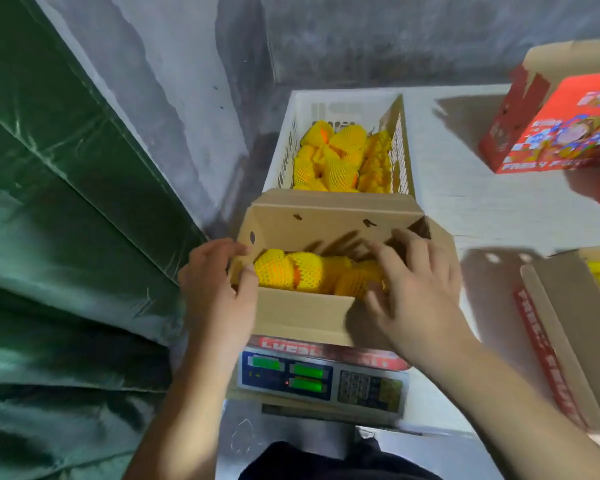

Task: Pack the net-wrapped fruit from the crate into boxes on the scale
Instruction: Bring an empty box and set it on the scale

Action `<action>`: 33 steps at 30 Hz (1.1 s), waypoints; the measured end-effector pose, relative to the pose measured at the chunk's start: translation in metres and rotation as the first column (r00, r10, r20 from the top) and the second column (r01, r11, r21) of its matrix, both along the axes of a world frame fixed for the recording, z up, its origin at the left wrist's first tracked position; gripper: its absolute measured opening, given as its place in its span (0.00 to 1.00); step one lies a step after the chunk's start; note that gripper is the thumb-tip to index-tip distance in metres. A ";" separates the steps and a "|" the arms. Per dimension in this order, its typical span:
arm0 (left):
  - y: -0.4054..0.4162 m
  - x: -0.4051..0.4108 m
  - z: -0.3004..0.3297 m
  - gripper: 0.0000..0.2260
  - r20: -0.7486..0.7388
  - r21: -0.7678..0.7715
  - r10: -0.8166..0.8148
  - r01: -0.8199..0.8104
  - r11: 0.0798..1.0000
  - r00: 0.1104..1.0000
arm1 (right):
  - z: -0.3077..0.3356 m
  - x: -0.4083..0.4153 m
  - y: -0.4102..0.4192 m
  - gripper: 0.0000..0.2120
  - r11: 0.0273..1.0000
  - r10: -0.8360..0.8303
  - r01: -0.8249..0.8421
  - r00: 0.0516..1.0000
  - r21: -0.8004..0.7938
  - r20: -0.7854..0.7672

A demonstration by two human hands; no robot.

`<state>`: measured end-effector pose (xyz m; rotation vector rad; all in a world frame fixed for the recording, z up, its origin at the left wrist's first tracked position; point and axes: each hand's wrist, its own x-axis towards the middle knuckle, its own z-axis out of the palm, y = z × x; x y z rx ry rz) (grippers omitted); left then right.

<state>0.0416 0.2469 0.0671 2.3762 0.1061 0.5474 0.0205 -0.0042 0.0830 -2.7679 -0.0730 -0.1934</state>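
Your left hand (219, 289) grips the left end wall of the open cardboard box (302, 313), with the fingers curled over the rim and the thumb inside near the fruit. Your right hand (416, 292) reaches into the right end of the box, its fingers spread and loosely bent over the net-wrapped fruit (291, 271) there. The hand is blurred, so you cannot tell whether it has hold of a fruit or only touches it.

The box sits on the electronic scale (321, 379), whose green displays and keypad face you just below the box's near wall. Inside it, several fruits in yellow foam netting lie along the bottom, from the left wall across to your right hand. The flaps stand open, the far one upright between the box and the crate.

The white plastic crate (284, 147) stands just beyond the box, touching or nearly touching its far flap, and holds a heap of more netted fruit (343, 157).

To your right, a second open carton (551, 323) with red lettering lies on the white surface (465, 188), something yellow showing inside it. Farther off on the right stand red printed cartons (555, 129). A green tarpaulin (66, 202) fills the left side.
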 end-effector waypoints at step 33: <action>0.115 -0.083 0.010 0.06 -0.171 -0.365 -0.514 0.431 0.825 0.840 | 0.011 -0.128 0.137 0.21 0.938 0.022 -0.020 1.000 0.347 -0.002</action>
